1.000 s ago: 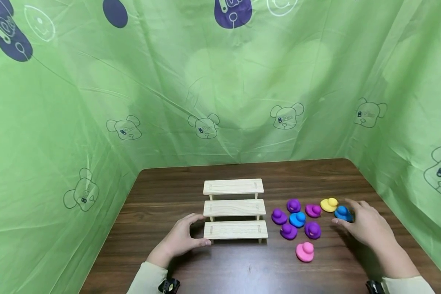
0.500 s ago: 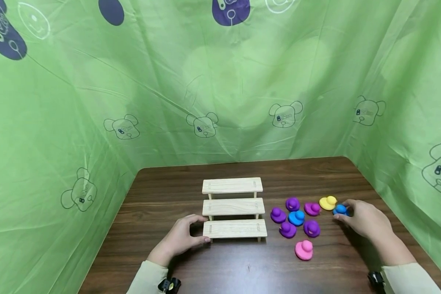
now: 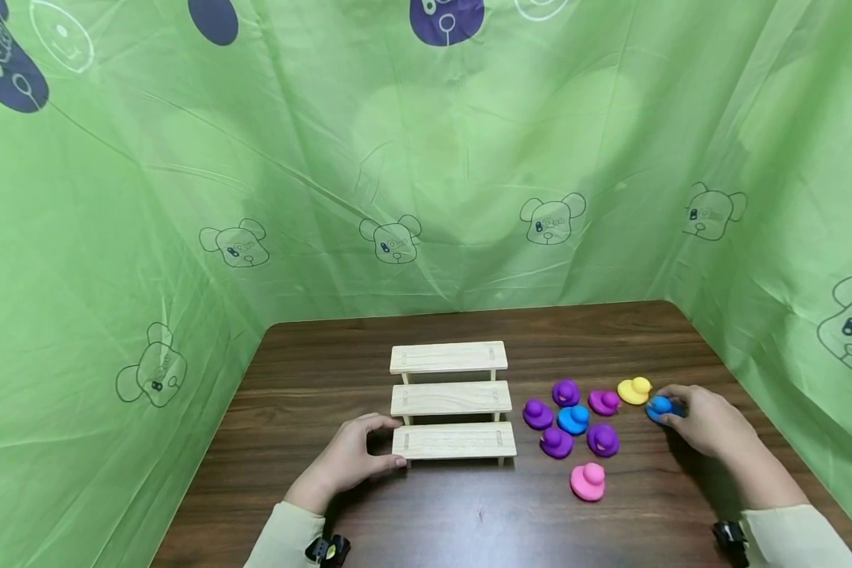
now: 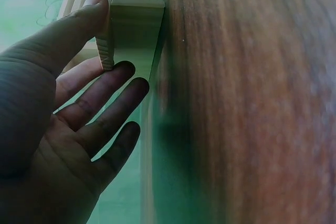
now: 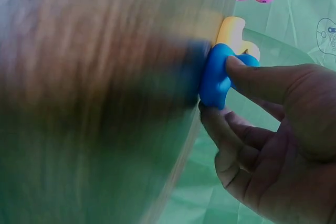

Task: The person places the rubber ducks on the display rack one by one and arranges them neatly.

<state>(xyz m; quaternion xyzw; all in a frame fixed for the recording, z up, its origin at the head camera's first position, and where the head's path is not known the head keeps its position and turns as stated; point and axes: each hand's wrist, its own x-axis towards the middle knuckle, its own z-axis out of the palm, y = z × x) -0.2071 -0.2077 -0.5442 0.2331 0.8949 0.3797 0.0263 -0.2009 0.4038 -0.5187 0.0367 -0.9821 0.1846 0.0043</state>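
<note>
Pointing head-up: pinched blue duck (image 5: 214, 77)

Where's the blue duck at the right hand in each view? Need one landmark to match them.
Head: right of centre, lower half, the blue duck at the fingertips of the right hand.
Left wrist: not in it.
Right wrist: slightly right of centre, the blue duck between thumb and fingers.
Landmark, head and right wrist only: yellow duck, up-left of it in head, just above and partly hidden by it in right wrist.
</note>
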